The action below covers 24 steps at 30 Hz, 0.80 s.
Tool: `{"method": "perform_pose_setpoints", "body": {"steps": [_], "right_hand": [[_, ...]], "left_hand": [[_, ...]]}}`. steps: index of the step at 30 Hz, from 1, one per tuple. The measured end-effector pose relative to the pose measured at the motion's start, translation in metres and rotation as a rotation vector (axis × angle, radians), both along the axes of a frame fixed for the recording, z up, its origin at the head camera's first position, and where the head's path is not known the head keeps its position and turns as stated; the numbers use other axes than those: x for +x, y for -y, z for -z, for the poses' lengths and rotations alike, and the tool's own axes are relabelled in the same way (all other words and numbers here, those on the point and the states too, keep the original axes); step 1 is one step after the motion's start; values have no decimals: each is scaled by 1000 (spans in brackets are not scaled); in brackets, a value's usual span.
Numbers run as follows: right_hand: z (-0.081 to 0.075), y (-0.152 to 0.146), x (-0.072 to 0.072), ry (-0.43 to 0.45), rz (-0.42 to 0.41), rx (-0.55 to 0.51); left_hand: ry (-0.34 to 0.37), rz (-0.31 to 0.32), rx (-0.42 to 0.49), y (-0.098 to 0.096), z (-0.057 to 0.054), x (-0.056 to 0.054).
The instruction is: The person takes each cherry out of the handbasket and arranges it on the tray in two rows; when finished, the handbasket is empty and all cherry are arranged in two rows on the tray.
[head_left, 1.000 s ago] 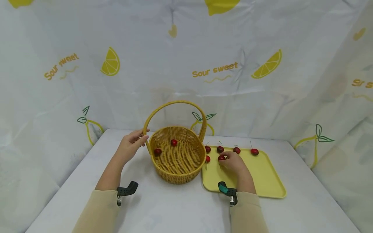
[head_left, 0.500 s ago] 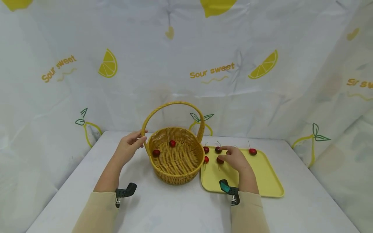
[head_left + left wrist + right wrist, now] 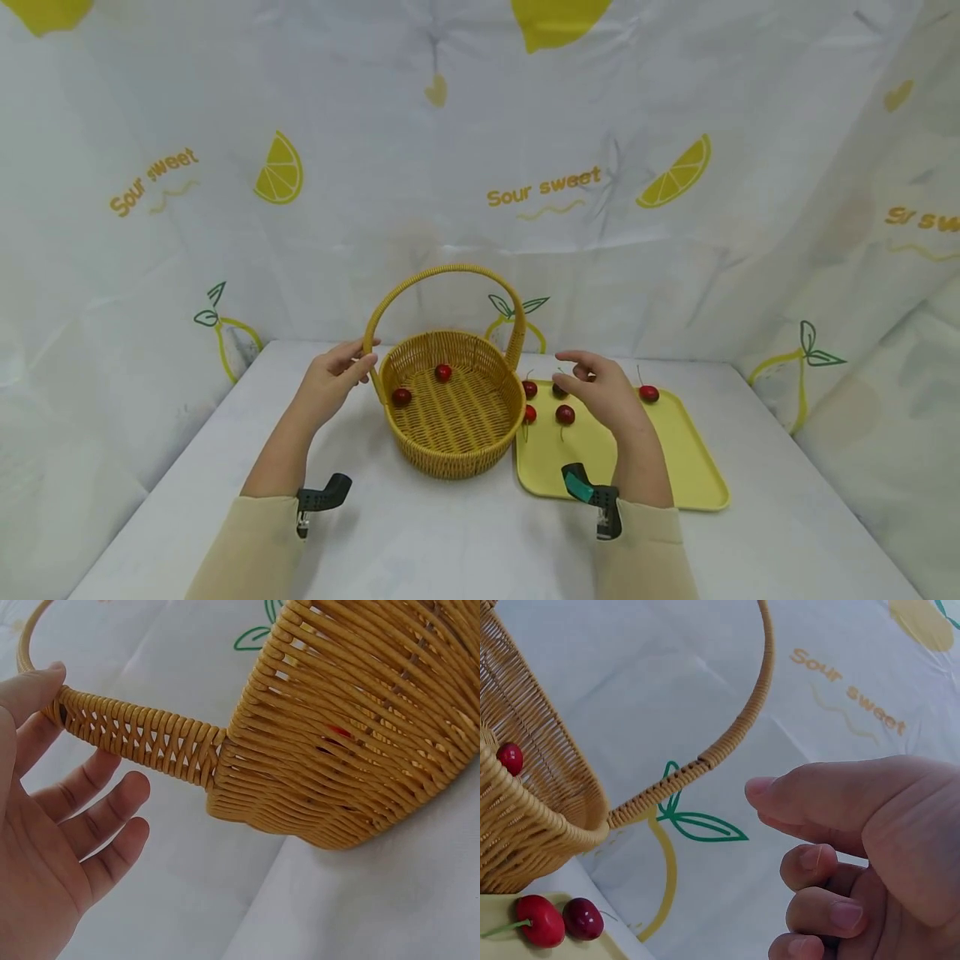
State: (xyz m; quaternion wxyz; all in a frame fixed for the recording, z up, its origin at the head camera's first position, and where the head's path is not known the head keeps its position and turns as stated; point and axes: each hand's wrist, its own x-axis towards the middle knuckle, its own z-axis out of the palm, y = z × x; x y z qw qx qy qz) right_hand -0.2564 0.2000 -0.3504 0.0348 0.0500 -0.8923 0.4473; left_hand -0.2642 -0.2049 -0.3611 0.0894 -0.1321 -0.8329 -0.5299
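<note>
In the head view a yellow wicker basket (image 3: 450,462) stands left of a yellow tray (image 3: 570,475). Inside it lie two cherries, one at the left wall (image 3: 402,397) and one further back (image 3: 443,372). My left hand (image 3: 333,379) holds the left foot of the basket's arched handle (image 3: 142,735) between thumb and index finger, the other fingers loose below. My right hand (image 3: 603,392) hovers over the tray's back part, index finger reaching out and thumb apart from it, with nothing seen between them. Just left of it sits a dark red cherry (image 3: 565,414), stem toward me.
Several other cherries lie on the tray: a bright red one (image 3: 540,921), a dark one (image 3: 583,919) by the basket, and one at the back right (image 3: 648,393). My right hand partly covers another (image 3: 559,390). A white lemon-print cloth (image 3: 450,208) hangs behind the table.
My right hand's fingers have come off the dark red cherry, which stays on the tray; the hand has moved up and slightly right. The left hand keeps its hold on the handle.
</note>
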Motion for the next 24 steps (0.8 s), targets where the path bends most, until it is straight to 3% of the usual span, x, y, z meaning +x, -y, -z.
{"method": "perform_pose_setpoints", "body": {"steps": [6, 18, 24], "right_hand": [[-9, 11, 6, -20, -36, -106], [-25, 40, 16, -29, -122, -257], [-30, 68, 5, 7, -197, -208]], "left_hand": [[-7, -8, 0, 7, 18, -13], [-12, 6, 11, 8, 19, -14], [13, 3, 23, 7, 21, -17]]}}
